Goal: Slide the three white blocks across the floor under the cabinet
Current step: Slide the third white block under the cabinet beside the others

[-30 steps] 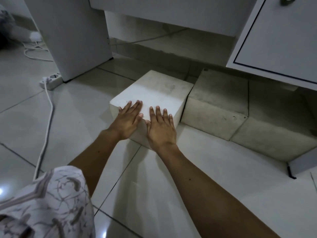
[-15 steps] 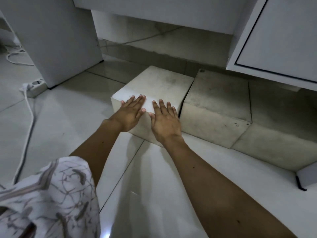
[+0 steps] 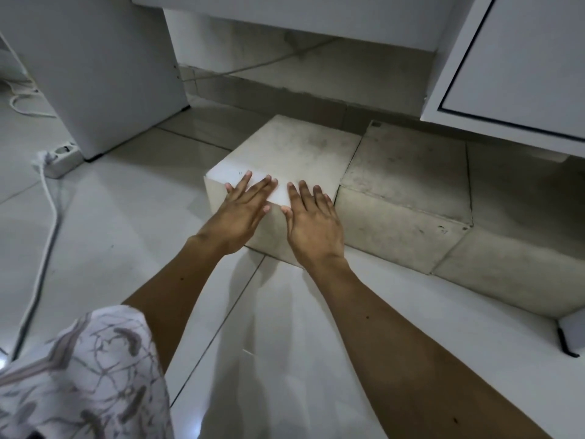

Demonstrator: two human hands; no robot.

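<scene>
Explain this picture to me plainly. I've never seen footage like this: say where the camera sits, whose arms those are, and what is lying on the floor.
There is no machine here. The camera is worn on a person's head and looks forward and down, so the two bare arms reaching in from the bottom are that person's own. The left hand and right hand lie flat, fingers spread, on the near edge of the nearest white block; nothing is gripped, the palms only press on it. To its right, close against it, sit the middle block and the far block, lined up on the tiled floor beneath the white cabinet. On the left lie a power strip and its cable. The patterned cloth at the bottom left is the person's clothing.
</scene>
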